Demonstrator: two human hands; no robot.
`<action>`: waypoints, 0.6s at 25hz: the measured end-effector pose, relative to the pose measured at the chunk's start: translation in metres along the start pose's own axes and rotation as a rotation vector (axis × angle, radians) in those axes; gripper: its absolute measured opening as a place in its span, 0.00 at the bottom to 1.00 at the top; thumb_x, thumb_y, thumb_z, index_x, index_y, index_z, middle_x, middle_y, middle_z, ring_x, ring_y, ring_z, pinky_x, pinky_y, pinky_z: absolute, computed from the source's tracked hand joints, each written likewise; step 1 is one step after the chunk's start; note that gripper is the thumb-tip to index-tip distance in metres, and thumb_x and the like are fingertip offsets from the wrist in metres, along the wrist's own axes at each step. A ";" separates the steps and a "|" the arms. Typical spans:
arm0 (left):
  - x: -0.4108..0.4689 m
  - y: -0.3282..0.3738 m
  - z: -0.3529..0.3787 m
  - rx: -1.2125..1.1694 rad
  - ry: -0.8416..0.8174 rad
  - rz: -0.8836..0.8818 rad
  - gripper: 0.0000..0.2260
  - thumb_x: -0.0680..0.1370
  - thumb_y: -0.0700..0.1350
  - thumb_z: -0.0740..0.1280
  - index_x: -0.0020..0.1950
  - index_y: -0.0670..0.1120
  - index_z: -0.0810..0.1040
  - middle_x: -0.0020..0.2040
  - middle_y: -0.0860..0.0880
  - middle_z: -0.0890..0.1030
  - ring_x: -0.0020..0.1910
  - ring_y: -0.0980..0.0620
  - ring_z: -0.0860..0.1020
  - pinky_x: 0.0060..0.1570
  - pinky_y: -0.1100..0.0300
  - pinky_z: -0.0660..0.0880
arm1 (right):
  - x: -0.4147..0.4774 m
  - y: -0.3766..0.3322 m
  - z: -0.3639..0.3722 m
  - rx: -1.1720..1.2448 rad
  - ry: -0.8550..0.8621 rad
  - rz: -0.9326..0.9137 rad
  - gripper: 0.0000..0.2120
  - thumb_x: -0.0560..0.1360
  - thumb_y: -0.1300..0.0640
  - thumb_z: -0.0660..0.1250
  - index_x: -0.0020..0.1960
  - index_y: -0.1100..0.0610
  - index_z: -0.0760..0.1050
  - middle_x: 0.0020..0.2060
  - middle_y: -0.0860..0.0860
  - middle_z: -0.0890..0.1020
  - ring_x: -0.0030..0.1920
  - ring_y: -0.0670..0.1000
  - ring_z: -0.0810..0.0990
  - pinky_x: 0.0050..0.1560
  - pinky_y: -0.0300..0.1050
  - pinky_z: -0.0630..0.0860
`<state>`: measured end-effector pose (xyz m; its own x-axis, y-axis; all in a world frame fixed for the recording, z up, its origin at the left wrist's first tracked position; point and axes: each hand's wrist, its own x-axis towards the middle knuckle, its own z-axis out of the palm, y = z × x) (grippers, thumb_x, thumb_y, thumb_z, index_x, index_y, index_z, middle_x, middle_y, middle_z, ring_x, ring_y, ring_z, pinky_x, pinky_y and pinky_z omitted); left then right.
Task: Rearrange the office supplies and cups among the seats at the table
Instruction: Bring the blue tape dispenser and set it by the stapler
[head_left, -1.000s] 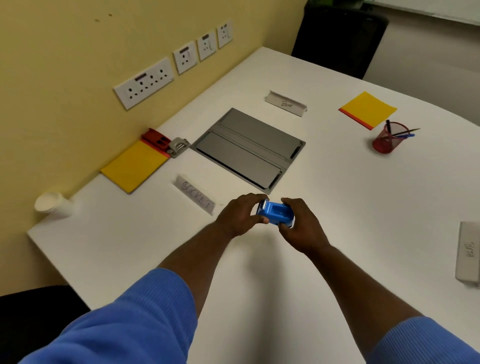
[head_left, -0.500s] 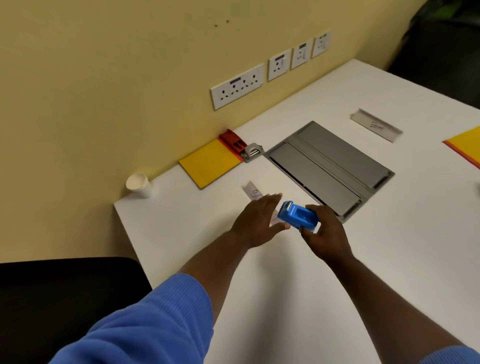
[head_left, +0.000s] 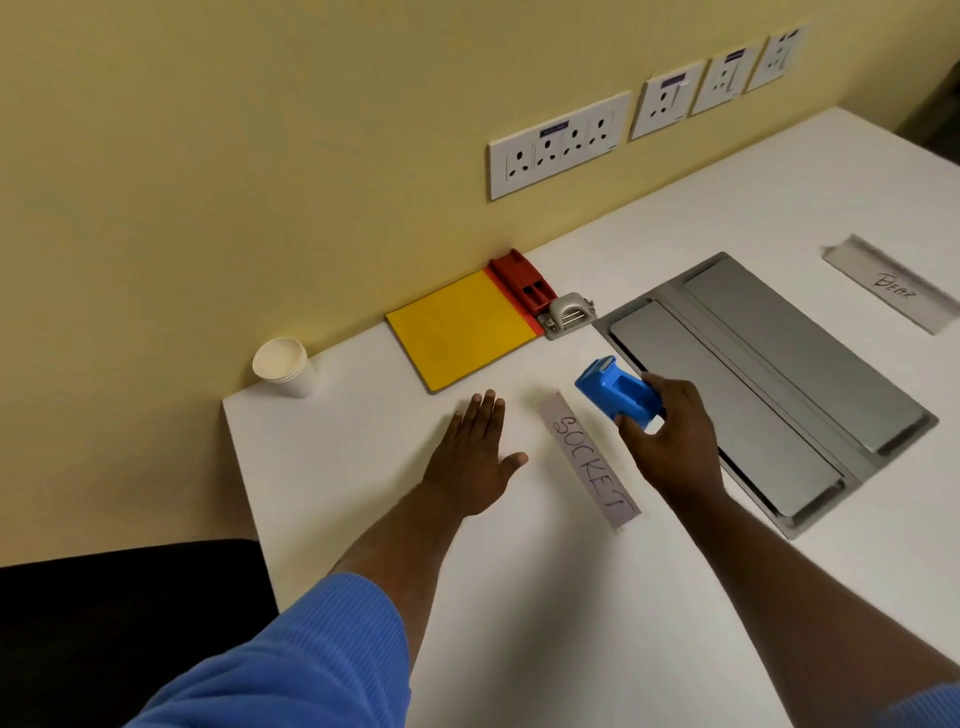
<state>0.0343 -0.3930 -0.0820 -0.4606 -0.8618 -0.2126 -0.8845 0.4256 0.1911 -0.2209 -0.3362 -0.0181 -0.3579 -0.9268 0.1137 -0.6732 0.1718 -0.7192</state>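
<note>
My right hand (head_left: 667, 436) grips a blue stapler (head_left: 615, 391) and holds it just above the white table (head_left: 545, 597), past the far end of the "SOCKET" name strip (head_left: 589, 460). Left of that strip my left hand (head_left: 475, 457) lies flat and open on the table, holding nothing. A yellow notepad with a red edge (head_left: 462, 327) sits against the wall, with a red stapler (head_left: 519, 278) and a grey hole punch (head_left: 567, 313) at its right end. A stack of white paper cups (head_left: 284, 366) stands at the table's far left corner.
A grey cable hatch (head_left: 779, 384) is set into the table on the right. A second name strip (head_left: 893, 283) lies beyond it. White wall sockets (head_left: 558, 143) line the yellow wall. A black chair (head_left: 130, 618) is at the lower left.
My left hand let go of the blue stapler and came down flat on the table. My right hand carried the stapler toward the notepad. The view swung left.
</note>
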 end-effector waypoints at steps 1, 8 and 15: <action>0.008 -0.001 0.004 0.016 -0.009 0.007 0.37 0.84 0.64 0.49 0.83 0.43 0.39 0.84 0.44 0.39 0.82 0.47 0.38 0.80 0.52 0.38 | 0.010 0.002 0.004 0.006 0.015 0.004 0.27 0.74 0.55 0.75 0.70 0.55 0.71 0.60 0.50 0.75 0.57 0.46 0.74 0.57 0.42 0.71; 0.059 -0.005 0.018 0.057 0.067 0.045 0.34 0.85 0.61 0.46 0.83 0.43 0.41 0.83 0.44 0.40 0.82 0.46 0.38 0.81 0.48 0.42 | 0.086 0.024 0.026 0.023 0.070 0.049 0.28 0.75 0.55 0.74 0.72 0.54 0.69 0.62 0.51 0.75 0.58 0.44 0.74 0.58 0.35 0.72; 0.072 -0.009 0.019 0.039 0.097 0.059 0.34 0.84 0.62 0.43 0.83 0.43 0.42 0.84 0.45 0.41 0.82 0.48 0.37 0.81 0.48 0.45 | 0.164 0.019 0.047 0.050 0.107 0.065 0.28 0.74 0.54 0.71 0.73 0.57 0.70 0.63 0.52 0.75 0.59 0.47 0.75 0.60 0.40 0.73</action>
<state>0.0072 -0.4535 -0.1171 -0.5043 -0.8567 -0.1085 -0.8592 0.4851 0.1626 -0.2620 -0.5007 -0.0452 -0.4686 -0.8728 0.1369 -0.6142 0.2105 -0.7606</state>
